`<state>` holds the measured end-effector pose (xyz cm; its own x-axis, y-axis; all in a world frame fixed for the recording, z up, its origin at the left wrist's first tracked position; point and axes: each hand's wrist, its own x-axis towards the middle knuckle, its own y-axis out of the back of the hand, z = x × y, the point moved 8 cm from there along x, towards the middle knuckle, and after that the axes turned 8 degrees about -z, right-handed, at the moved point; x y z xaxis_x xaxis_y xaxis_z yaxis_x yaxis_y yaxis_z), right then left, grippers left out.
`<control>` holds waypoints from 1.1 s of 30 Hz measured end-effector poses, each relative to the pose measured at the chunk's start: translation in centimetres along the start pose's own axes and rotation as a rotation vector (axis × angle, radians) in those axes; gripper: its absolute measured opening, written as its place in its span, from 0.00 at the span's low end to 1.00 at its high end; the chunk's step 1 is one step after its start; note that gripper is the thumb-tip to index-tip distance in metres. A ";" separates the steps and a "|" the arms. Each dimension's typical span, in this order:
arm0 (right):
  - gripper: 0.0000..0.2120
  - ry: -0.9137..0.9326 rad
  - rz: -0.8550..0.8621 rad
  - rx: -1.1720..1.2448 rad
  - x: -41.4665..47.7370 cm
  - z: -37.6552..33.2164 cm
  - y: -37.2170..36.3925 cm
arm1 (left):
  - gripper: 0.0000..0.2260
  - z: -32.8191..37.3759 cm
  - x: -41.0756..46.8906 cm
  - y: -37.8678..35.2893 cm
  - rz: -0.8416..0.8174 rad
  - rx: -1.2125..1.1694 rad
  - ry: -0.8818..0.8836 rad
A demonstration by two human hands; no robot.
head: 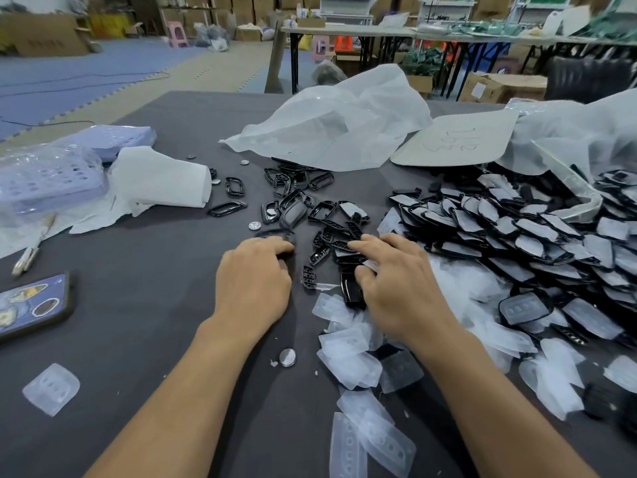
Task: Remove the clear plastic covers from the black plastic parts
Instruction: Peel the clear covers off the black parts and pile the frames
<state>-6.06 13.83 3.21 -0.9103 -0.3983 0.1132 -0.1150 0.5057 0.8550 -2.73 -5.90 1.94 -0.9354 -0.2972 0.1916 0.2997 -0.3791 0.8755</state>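
My right hand lies over the middle of the table with its index finger stretched left, and its thumb and bent fingers pinch a glossy black plastic part. My left hand rests palm down beside it. Its bent fingertips are at a thin black ring, and whether they grip it is hidden. A big heap of black parts with clear covers fills the right side. Bare black parts lie scattered ahead. Peeled clear covers pile up under my right wrist.
Crumpled plastic bags lie at the back and right, with a card sheet between them. White paper and a lilac tray in a bag sit at the left. A phone, a coin cell and one stray cover lie near me.
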 end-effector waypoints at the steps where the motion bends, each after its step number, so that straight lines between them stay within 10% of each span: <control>1: 0.21 0.021 -0.012 0.000 0.0 -0.4 -0.3 | 0.18 0.1 -0.2 0.3 0.022 -0.047 0.022; 10: 0.17 0.198 0.041 -0.053 -0.7 -4.2 -1.1 | 0.17 -2.0 0.1 1.3 0.053 -0.535 0.132; 20: 0.07 0.237 0.066 -0.183 -0.7 -5.9 -2.9 | 0.03 -2.3 -0.4 1.5 0.064 -0.308 0.197; 33: 0.14 -0.118 0.087 1.076 -1.4 -1.6 -1.0 | 0.09 -0.9 -1.0 -0.3 -0.027 -1.108 0.247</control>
<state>-4.05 12.67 2.96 -0.9579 -0.2822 0.0535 -0.2848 0.9572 -0.0520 -1.74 -6.25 1.08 -0.9184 -0.3951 -0.0214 0.3955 -0.9183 -0.0199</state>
